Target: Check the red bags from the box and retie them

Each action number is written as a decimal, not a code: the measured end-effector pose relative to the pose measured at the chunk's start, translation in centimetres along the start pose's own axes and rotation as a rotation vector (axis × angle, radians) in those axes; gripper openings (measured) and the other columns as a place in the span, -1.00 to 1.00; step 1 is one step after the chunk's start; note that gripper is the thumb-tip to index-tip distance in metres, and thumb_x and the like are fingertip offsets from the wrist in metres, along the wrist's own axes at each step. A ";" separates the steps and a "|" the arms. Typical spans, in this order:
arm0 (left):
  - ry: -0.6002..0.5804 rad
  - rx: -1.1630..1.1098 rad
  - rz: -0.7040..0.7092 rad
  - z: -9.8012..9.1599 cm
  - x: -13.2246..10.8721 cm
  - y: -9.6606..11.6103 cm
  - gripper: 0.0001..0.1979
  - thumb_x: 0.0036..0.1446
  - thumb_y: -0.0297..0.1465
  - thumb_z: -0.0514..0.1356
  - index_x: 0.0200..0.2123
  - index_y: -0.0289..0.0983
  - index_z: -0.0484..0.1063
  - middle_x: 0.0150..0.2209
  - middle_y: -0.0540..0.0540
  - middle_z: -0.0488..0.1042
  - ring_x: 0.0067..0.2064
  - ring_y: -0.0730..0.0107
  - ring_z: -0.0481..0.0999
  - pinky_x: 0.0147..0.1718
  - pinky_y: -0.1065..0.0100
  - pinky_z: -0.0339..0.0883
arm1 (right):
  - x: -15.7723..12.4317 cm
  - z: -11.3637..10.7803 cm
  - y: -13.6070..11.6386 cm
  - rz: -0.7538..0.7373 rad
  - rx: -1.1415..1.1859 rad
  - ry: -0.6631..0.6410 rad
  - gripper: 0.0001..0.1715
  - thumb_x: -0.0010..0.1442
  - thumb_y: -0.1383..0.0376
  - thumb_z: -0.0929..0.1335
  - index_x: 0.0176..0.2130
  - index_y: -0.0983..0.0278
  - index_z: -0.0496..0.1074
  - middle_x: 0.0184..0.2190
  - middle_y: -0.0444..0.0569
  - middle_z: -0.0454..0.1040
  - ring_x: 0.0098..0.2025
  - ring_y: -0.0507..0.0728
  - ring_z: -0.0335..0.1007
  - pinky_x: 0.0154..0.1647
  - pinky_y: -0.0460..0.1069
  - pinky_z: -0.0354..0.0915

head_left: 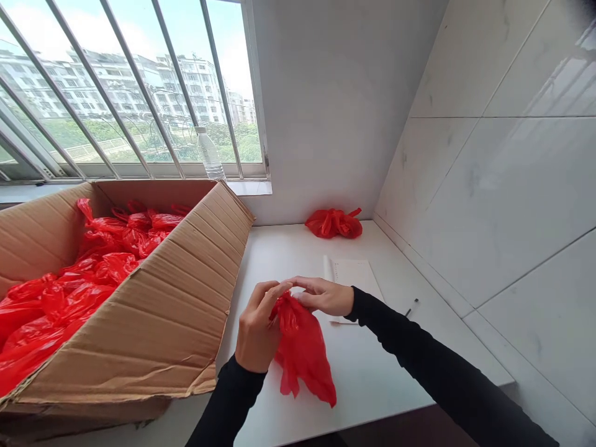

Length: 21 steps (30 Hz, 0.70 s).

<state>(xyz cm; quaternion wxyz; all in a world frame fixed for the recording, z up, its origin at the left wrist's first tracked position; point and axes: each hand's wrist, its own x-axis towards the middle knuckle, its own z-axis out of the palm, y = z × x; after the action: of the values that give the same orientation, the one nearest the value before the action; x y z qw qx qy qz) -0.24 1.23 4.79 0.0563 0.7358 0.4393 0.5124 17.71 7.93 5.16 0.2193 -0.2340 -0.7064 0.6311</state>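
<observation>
A red plastic bag (305,354) hangs between my two hands above the white table, its loose end drooping toward the front edge. My left hand (261,323) is closed around the gathered top of the bag from the left. From the right, my right hand (326,295) pinches the same gathered part, with its fingertips close to those of my left hand. What lies inside the bag, if anything, cannot be made out. Another red plastic bag (333,223), tied in a knot, rests at the back of the table by the wall.
To the left, a large open cardboard box (186,292) holds several red bags (107,267). An open notebook (356,279) and a pen (411,307) lie on the table (372,385). On the sill of the barred window stands a clear bottle (210,155). A tiled wall (521,186) bounds the right side.
</observation>
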 end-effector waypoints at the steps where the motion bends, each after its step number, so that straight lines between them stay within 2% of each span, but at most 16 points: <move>1: 0.005 0.001 0.025 0.0 -0.1 -0.3 -0.67 0.19 -0.57 0.14 -0.07 -0.14 0.57 -0.15 -0.12 0.48 -0.18 0.35 0.55 -0.24 0.39 0.42 | 0.0 -0.1 0.1 0.000 0.021 -0.034 -0.49 0.27 -0.06 0.31 -0.03 0.28 0.36 -0.47 -0.23 0.30 -0.43 -0.02 0.24 -0.31 -0.03 0.30; 3: -0.024 -0.017 0.067 -0.1 -0.1 -0.7 -0.65 0.21 -0.57 0.13 -0.05 -0.13 0.57 -0.14 -0.12 0.47 -0.17 0.35 0.54 -0.23 0.38 0.44 | -0.1 -0.2 0.1 -0.031 -0.005 0.008 -0.51 0.20 -0.07 0.39 -0.16 0.30 0.39 -0.44 -0.20 0.34 -0.40 -0.01 0.27 -0.26 -0.02 0.32; 5: -0.079 -0.041 0.083 -0.3 0.0 -1.0 -0.59 0.22 -0.59 0.10 0.01 -0.10 0.55 -0.10 -0.13 0.46 -0.13 0.34 0.54 -0.20 0.36 0.45 | -0.3 -0.3 -0.3 -0.067 -0.075 0.136 -0.55 0.15 -0.04 0.43 -0.23 0.28 0.40 -0.37 -0.14 0.40 -0.29 0.03 0.33 -0.20 0.00 0.34; 7: -0.137 -0.060 0.068 -0.5 -0.1 -1.3 -0.50 0.21 -0.63 0.05 0.09 -0.07 0.51 -0.04 -0.13 0.45 -0.06 0.33 0.51 -0.12 0.33 0.45 | -0.3 -0.4 -0.7 -0.111 -0.120 0.243 -0.61 0.19 0.00 0.41 -0.24 0.26 0.37 -0.28 -0.09 0.42 -0.20 0.06 0.35 -0.16 0.01 0.34; 11: -0.205 -0.128 0.036 -0.6 -0.6 -1.7 -0.40 0.22 -0.66 -0.02 0.21 -0.05 0.40 0.07 -0.15 0.41 0.07 0.29 0.45 0.01 0.25 0.42 | -0.1 -0.1 -0.6 -0.222 -0.086 0.341 -0.77 0.31 0.12 0.30 -0.21 0.24 0.26 -0.37 -0.15 0.37 -0.32 0.02 0.31 -0.23 -0.02 0.31; 13: -0.190 -0.159 0.023 -0.4 -0.9 -1.6 -0.45 0.25 -0.61 0.04 0.21 -0.03 0.41 0.11 -0.16 0.39 0.11 0.26 0.43 0.03 0.23 0.40 | 0.0 0.2 -0.4 -0.240 -0.131 0.423 -0.84 0.34 0.17 0.25 -0.18 0.22 0.23 -0.41 -0.19 0.34 -0.39 0.01 0.28 -0.29 -0.04 0.28; 16: -0.115 -0.205 -0.062 -0.3 -1.6 -1.2 -0.60 0.29 -0.49 0.13 0.12 -0.03 0.49 0.16 -0.14 0.37 0.15 0.22 0.42 0.10 0.19 0.36 | -0.5 0.6 -0.2 -0.217 -0.404 0.572 -0.86 0.36 0.20 0.22 -0.13 0.21 0.26 -0.49 -0.23 0.30 -0.48 0.01 0.22 -0.38 -0.07 0.21; 18: -0.055 -0.263 -0.171 -0.3 -2.4 -1.1 -0.68 0.31 -0.42 0.13 0.05 -0.05 0.55 0.19 -0.13 0.35 0.20 0.19 0.38 0.16 0.16 0.32 | -1.1 0.4 0.3 -0.219 -0.610 0.578 -0.81 0.38 0.21 0.20 -0.12 0.22 0.33 -0.50 -0.20 0.35 -0.48 0.02 0.25 -0.37 -0.06 0.20; 21: 0.063 -0.355 -0.413 -0.5 -4.8 -1.9 -0.75 0.32 -0.29 0.14 -0.03 -0.12 0.57 0.21 -0.12 0.36 0.26 0.13 0.32 0.24 0.10 0.21 | -2.6 -1.0 2.1 -0.182 -0.756 0.520 -0.68 0.42 0.18 0.16 -0.10 0.23 0.42 -0.38 -0.09 0.50 -0.40 0.05 0.39 -0.29 -0.05 0.25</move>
<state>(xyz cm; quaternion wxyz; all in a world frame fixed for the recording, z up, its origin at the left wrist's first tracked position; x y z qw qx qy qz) -2.24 -1.15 0.63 0.2742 0.5928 0.4849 0.5817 20.48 7.29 3.15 0.3428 -0.3850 -0.8260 0.2279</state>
